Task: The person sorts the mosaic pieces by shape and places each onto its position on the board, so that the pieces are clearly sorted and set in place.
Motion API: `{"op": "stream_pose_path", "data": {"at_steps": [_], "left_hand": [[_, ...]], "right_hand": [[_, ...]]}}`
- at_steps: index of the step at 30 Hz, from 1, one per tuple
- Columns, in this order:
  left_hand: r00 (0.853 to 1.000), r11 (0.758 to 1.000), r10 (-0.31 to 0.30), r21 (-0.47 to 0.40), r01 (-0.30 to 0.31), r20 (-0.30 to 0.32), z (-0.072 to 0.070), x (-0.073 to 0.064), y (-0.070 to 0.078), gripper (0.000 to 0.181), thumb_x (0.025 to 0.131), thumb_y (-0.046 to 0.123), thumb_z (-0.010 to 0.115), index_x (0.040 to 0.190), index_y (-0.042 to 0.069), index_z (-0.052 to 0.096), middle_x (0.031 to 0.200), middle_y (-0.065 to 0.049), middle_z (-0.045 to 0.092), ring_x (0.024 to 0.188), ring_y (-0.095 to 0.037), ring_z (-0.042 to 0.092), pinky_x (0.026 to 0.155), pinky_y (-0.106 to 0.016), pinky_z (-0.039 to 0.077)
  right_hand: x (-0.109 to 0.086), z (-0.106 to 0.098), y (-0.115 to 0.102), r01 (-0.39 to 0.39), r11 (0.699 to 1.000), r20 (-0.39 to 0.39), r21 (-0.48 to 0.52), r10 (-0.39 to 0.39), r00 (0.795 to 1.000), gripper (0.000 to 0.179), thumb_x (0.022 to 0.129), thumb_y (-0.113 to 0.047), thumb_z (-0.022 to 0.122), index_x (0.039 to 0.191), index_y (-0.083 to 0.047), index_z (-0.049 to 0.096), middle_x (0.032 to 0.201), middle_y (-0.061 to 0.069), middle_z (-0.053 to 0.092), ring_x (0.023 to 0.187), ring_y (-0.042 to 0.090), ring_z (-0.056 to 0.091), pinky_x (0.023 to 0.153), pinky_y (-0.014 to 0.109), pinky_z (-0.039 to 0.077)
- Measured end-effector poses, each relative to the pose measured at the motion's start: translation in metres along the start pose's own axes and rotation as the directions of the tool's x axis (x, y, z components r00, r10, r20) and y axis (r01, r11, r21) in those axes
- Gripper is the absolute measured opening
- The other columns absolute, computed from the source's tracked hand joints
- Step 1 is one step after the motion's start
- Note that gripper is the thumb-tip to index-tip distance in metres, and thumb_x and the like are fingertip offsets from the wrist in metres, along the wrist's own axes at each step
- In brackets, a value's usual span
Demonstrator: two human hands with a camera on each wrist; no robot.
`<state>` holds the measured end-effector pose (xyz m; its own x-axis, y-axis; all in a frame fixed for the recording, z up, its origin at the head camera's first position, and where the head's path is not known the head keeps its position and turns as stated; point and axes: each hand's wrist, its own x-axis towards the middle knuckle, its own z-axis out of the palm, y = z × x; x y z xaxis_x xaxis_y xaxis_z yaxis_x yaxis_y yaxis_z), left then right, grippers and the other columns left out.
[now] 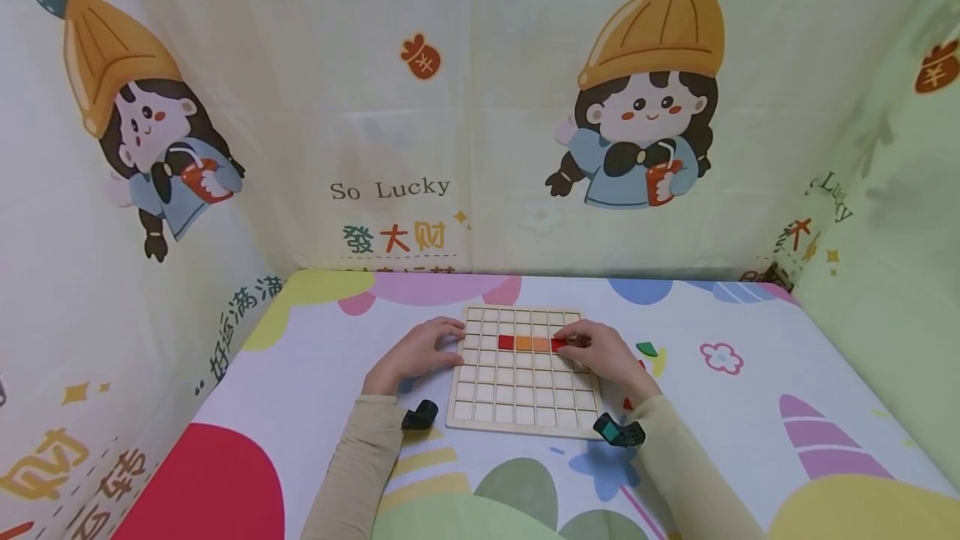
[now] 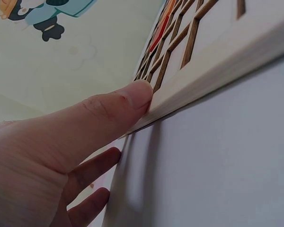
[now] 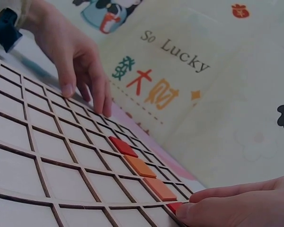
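A wooden grid board [image 1: 517, 429] with square cells lies on the table. One of its upper rows holds a red tile [image 1: 506, 342], two orange tiles [image 1: 532, 344] and, at the right end, another red tile [image 1: 557, 346]. My right hand [image 1: 606, 354] has thumb and index finger around that right-end tile, pinching it at its cell; the right wrist view shows the thumb tip over part of the tile [image 3: 173, 207]. At the board's left edge rests my left hand [image 1: 420, 350], fingers spread. Its thumb [image 2: 137, 94] touches the board's side.
Right of the board lies a green piece [image 1: 647, 349]. Small red pieces [image 1: 627, 403] show partly from behind my right forearm. The tablecloth [image 1: 315, 407] carries printed coloured shapes, and patterned curtains [image 1: 495, 123] stand behind the table and at both sides.
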<state>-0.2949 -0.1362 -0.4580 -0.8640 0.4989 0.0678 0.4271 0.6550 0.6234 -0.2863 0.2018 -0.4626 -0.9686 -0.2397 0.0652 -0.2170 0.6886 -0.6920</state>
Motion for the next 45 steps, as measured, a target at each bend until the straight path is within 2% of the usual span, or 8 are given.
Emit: {"op": "stream_pose_path", "data": {"at_steps": [22,25,33,37,45], "left_hand": [[1.000,1.000,0.007,0.006,-0.007,-0.005,0.001,0.000,-0.002,0.042,0.085,0.020,0.077,0.121,0.002,0.067,0.136,-0.007,0.056,0.131,-0.026,0.047,0.112,-0.042,0.036],[1.000,1.000,0.008,0.009,-0.008,-0.005,0.000,0.000,-0.002,0.042,0.085,0.020,0.077,0.121,0.002,0.067,0.135,-0.007,0.056,0.131,-0.026,0.047,0.111,-0.042,0.037],[1.000,1.000,0.009,-0.003,-0.009,-0.004,0.001,0.001,0.000,0.041,0.085,0.019,0.077,0.122,0.002,0.067,0.136,-0.007,0.056,0.132,-0.027,0.046,0.112,-0.042,0.036],[1.000,1.000,0.009,0.006,-0.009,-0.006,0.001,0.001,-0.001,0.042,0.085,0.020,0.077,0.122,0.002,0.067,0.136,-0.007,0.056,0.131,-0.026,0.047,0.111,-0.041,0.037],[1.000,1.000,0.006,0.022,-0.006,-0.006,0.002,0.002,-0.004,0.042,0.085,0.021,0.078,0.121,0.004,0.067,0.136,-0.005,0.056,0.131,-0.025,0.047,0.111,-0.042,0.037]], "right_hand": [[-0.002,0.004,-0.003,0.014,0.999,-0.024,0.036,-0.013,1.000,0.021,0.087,-0.017,0.075,0.108,-0.015,0.073,0.098,0.000,0.064,0.084,0.019,0.052,0.077,0.033,0.045],[-0.002,0.003,-0.003,0.006,0.999,-0.021,0.042,-0.005,1.000,0.024,0.087,-0.018,0.075,0.110,-0.015,0.072,0.101,0.001,0.065,0.086,0.019,0.053,0.079,0.034,0.046],[-0.006,-0.003,0.000,-0.080,0.990,-0.010,0.116,0.081,0.997,0.032,0.090,-0.027,0.072,0.119,-0.015,0.069,0.114,0.003,0.065,0.099,0.022,0.058,0.090,0.042,0.048],[-0.007,-0.008,0.005,-0.076,0.987,-0.017,0.141,0.079,0.997,0.033,0.091,-0.027,0.071,0.121,-0.014,0.067,0.115,0.003,0.066,0.102,0.023,0.060,0.092,0.044,0.051],[-0.011,-0.012,0.012,-0.083,0.988,-0.027,0.130,0.087,0.996,0.037,0.090,-0.031,0.072,0.122,-0.013,0.067,0.117,0.005,0.066,0.103,0.023,0.060,0.091,0.042,0.051]]}}
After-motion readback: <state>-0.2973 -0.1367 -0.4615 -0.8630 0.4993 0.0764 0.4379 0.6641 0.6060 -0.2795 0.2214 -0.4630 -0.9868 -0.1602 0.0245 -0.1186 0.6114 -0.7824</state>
